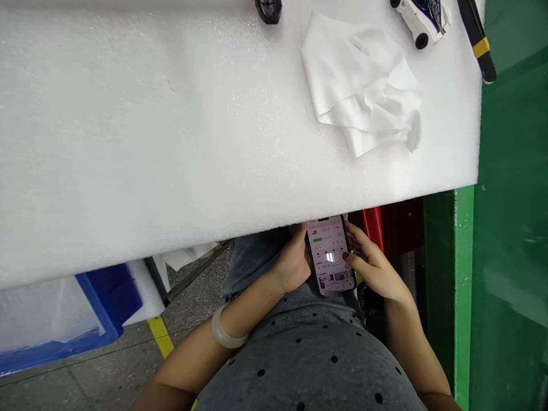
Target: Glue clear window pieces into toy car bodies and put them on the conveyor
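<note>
A smartphone [331, 262] with a lit, pinkish screen is held in my lap, just below the edge of the white foam-covered table. My left hand [295, 260] grips the phone along its left side, with the fingers partly hidden behind it. On the phone's right side, my right hand [372, 265] has its thumb over the screen, and its other fingers curl near the phone's right edge. Both hands are closed about the phone. The text on the screen is too small to read.
On the foam sheet [171, 142] lie a crumpled white cloth [363, 85], a white toy car [422, 20], black tweezers [477, 43] with a yellow band and a dark object [269, 8]. A blue bin [107, 319] stands lower left. Green surfaces [509, 228] border the right.
</note>
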